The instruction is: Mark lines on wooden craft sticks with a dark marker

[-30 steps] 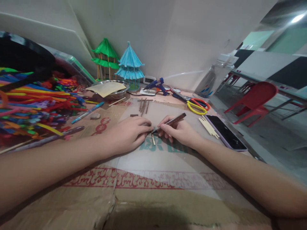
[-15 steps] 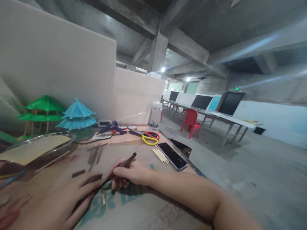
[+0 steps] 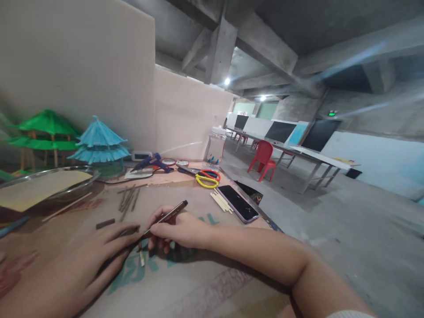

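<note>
My right hand (image 3: pixel 177 229) grips a dark marker pen (image 3: pixel 172 213), its tip pointing left and down towards my left fingertips. Under the fingers of my left hand (image 3: pixel 99 251) a short thin stick (image 3: pixel 142 258) is held against the cardboard (image 3: pixel 185 282). The near end of that stick is pale; its upper part looks dark and is mostly covered by my fingers. A dark pen cap (image 3: pixel 105 223) lies just beyond my left hand. Several brown sticks (image 3: pixel 127 198) lie loosely together farther back.
Pale sticks (image 3: pixel 221 201) lie beside a phone (image 3: pixel 237 203) at the right edge. Behind are scissors (image 3: pixel 208 178), a glue gun (image 3: pixel 150 163) and a clear jar (image 3: pixel 215 150). At left stand a tray (image 3: pixel 92 173), a green paper pavilion (image 3: pixel 46 126) and a blue one (image 3: pixel 97 143).
My view has tilted down slightly, so the table items sit higher. The pen has leaned lower towards the left fingertips; both hands stay close around the stick.
</note>
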Tool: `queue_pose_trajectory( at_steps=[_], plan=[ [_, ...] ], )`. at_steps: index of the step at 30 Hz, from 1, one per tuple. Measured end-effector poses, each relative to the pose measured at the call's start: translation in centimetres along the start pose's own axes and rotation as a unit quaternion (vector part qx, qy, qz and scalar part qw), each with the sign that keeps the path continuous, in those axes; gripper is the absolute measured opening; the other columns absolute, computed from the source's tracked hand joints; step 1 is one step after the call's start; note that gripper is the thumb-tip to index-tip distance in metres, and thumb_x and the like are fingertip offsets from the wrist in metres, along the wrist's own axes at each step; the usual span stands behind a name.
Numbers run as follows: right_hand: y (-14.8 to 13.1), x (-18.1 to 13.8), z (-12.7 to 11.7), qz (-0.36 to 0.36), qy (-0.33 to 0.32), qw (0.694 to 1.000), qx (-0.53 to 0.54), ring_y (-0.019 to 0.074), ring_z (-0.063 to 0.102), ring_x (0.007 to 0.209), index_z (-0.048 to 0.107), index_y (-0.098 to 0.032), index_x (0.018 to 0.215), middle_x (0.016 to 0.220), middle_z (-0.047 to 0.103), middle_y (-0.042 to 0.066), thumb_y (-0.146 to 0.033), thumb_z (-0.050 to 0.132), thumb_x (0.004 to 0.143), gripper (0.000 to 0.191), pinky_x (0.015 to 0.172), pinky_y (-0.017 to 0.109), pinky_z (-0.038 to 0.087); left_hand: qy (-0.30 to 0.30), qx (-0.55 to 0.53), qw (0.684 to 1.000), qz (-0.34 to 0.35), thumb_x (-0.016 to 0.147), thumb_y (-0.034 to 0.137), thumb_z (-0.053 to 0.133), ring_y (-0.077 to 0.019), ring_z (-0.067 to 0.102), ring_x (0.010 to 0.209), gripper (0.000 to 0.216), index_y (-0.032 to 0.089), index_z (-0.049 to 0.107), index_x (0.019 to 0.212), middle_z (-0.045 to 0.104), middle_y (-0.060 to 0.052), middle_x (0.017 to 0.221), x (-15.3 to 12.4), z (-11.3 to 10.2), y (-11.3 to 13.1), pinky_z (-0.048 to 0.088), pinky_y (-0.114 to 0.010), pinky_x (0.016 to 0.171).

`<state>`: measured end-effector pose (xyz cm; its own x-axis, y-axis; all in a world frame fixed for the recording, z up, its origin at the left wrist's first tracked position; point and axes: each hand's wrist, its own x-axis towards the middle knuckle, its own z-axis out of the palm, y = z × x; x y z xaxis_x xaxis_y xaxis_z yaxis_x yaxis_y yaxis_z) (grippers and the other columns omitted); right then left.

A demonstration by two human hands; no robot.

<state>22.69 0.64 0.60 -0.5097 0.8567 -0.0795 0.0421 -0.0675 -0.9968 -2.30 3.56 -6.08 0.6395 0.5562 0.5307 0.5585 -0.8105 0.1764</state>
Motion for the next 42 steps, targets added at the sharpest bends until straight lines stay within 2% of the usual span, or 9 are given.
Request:
queue_pose_trajectory(
  at_steps=[3, 6, 10, 12, 16, 18, 21, 29, 42],
  plan=[
    [-0.5, -0.5, 0.5, 0.026, 0.008, 0.999, 0.037, 0.0103, 0.058, 0.049, 0.054, -0.020, 0.094, 0.066, 0.066, -0.004, -0.043, 0.072, 0.084, 0.030, 0.050, 0.023, 0.049, -0.003, 0.021, 1.000, 0.008, 0.090, 0.040, 0.053, -0.0294, 0.066, 0.114, 0.042, 0.047, 0.061, 0.130, 0.065, 0.007, 0.133, 0.6, -0.7, 0.8, 0.057, -0.042, 0.095],
    [-1.8, -1.2, 0.9, 0.034, -0.001, 0.999, 0.040, 0.0096, 0.056, 0.051, 0.060, -0.019, 0.092, 0.067, 0.065, -0.002, -0.034, 0.065, 0.089, 0.016, 0.050, 0.022, 0.048, 0.002, 0.017, 1.000, 0.022, 0.091, 0.037, 0.050, -0.0254, 0.069, 0.106, 0.039, 0.044, 0.065, 0.126, 0.069, 0.005, 0.126, 1.5, -2.0, 2.1, 0.058, -0.035, 0.091],
    [-4.1, -1.9, 0.8, 0.032, -0.052, 0.997, -0.052, 0.0090, 0.059, 0.059, 0.066, -0.017, 0.098, 0.074, 0.067, 0.000, -0.028, 0.067, 0.088, 0.014, 0.055, 0.021, 0.050, -0.058, 0.004, 0.998, 0.020, 0.096, 0.027, 0.043, -0.0238, 0.065, 0.108, 0.037, 0.031, 0.068, 0.122, 0.066, -0.004, 0.127, 2.4, -3.6, 3.7, 0.055, -0.038, 0.093],
    [-4.3, -1.7, 0.5, 0.011, -0.048, 0.995, -0.085, 0.0104, 0.061, 0.059, 0.066, -0.016, 0.099, 0.075, 0.068, 0.001, -0.034, 0.067, 0.087, 0.022, 0.056, 0.023, 0.053, -0.077, 0.000, 0.997, 0.021, 0.096, 0.025, 0.044, -0.0251, 0.064, 0.109, 0.037, 0.025, 0.068, 0.124, 0.065, -0.009, 0.126, 2.6, -3.9, 3.9, 0.054, -0.041, 0.094],
    [-2.7, -0.9, 0.4, -0.046, 0.055, 0.991, -0.113, 0.0086, 0.054, 0.048, 0.062, -0.017, 0.088, 0.067, 0.066, 0.000, -0.042, 0.062, 0.089, 0.025, 0.047, 0.021, 0.047, -0.099, 0.014, 0.995, 0.003, 0.097, 0.026, 0.045, -0.0261, 0.060, 0.115, 0.034, 0.022, 0.068, 0.122, 0.063, -0.010, 0.129, 2.5, -4.0, 4.0, 0.051, -0.044, 0.099],
    [-1.7, -0.8, 0.6, -0.046, 0.096, 0.987, -0.119, 0.0077, 0.051, 0.044, 0.056, -0.018, 0.083, 0.062, 0.065, -0.001, -0.041, 0.061, 0.089, 0.024, 0.043, 0.020, 0.043, -0.105, 0.013, 0.994, -0.003, 0.097, 0.024, 0.045, -0.0261, 0.060, 0.116, 0.035, 0.022, 0.068, 0.123, 0.062, -0.010, 0.129, 2.5, -4.1, 4.0, 0.050, -0.045, 0.100],
    [-0.9, -0.8, 0.9, -0.034, 0.101, 0.984, -0.143, 0.0078, 0.050, 0.042, 0.053, -0.019, 0.080, 0.059, 0.064, -0.002, -0.040, 0.060, 0.088, 0.024, 0.041, 0.019, 0.040, -0.105, 0.008, 0.994, -0.003, 0.097, 0.024, 0.045, -0.0264, 0.059, 0.117, 0.033, 0.020, 0.068, 0.121, 0.062, -0.010, 0.129, 2.6, -4.2, 4.2, 0.050, -0.045, 0.100],
    [-0.9, -0.7, 0.7, -0.041, 0.088, 0.973, -0.211, 0.0070, 0.047, 0.042, 0.056, -0.018, 0.082, 0.059, 0.062, -0.003, -0.037, 0.058, 0.091, 0.021, 0.042, 0.019, 0.037, -0.108, 0.017, 0.994, 0.000, 0.097, 0.023, 0.045, -0.0255, 0.060, 0.115, 0.031, 0.019, 0.067, 0.118, 0.063, -0.010, 0.127, 2.7, -4.3, 4.3, 0.049, -0.044, 0.099],
    [-0.8, -0.5, 0.7, -0.017, 0.068, 0.977, -0.202, 0.0060, 0.046, 0.041, 0.056, -0.017, 0.081, 0.058, 0.063, -0.002, -0.034, 0.057, 0.090, 0.019, 0.040, 0.018, 0.035, -0.109, 0.018, 0.994, 0.005, 0.097, 0.024, 0.044, -0.0262, 0.060, 0.114, 0.031, 0.019, 0.066, 0.118, 0.062, -0.010, 0.128, 2.6, -4.3, 4.2, 0.049, -0.045, 0.098]
  ],
)
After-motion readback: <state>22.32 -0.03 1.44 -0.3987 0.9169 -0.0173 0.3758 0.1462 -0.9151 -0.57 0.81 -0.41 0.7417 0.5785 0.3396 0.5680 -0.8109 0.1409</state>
